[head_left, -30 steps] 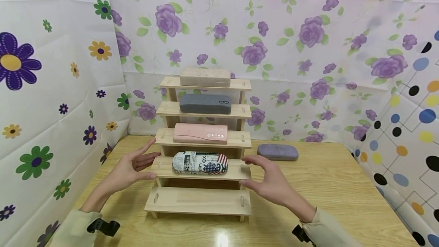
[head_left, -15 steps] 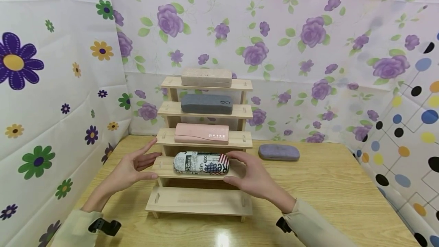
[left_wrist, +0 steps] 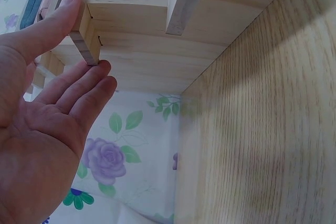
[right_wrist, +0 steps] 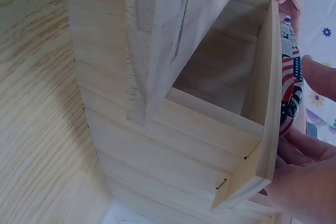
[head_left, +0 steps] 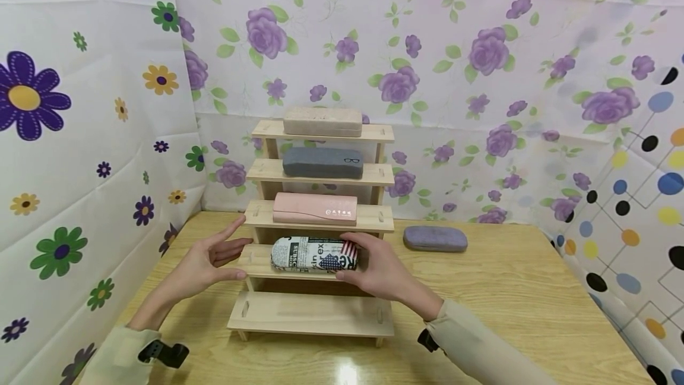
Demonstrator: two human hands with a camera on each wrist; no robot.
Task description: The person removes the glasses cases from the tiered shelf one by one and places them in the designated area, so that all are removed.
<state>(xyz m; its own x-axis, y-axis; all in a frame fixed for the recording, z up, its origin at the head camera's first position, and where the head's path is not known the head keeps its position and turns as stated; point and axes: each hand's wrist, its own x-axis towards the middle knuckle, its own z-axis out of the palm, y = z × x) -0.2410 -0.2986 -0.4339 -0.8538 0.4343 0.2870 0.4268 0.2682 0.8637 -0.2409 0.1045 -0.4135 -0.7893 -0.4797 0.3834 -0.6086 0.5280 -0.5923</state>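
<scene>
A glasses case with newspaper and flag print lies on the second shelf from the bottom of a tiered wooden rack. My right hand holds the case's right end, thumb in front and fingers behind. That end shows its flag print in the right wrist view. At the rack's left side is my left hand, fingers fairly straight, touching the end of that same shelf. In the left wrist view, the left hand's thumb and fingers lie on either side of the board's end.
Higher shelves bear a pink glasses case, a blue-grey one and a beige one. A purple case lies on the wooden table to the right. Patterned cloths surround the back and sides.
My right hand has moved left from the shelf's right end to the printed glasses case and now holds its end. The left hand stays at the rack's left side.
</scene>
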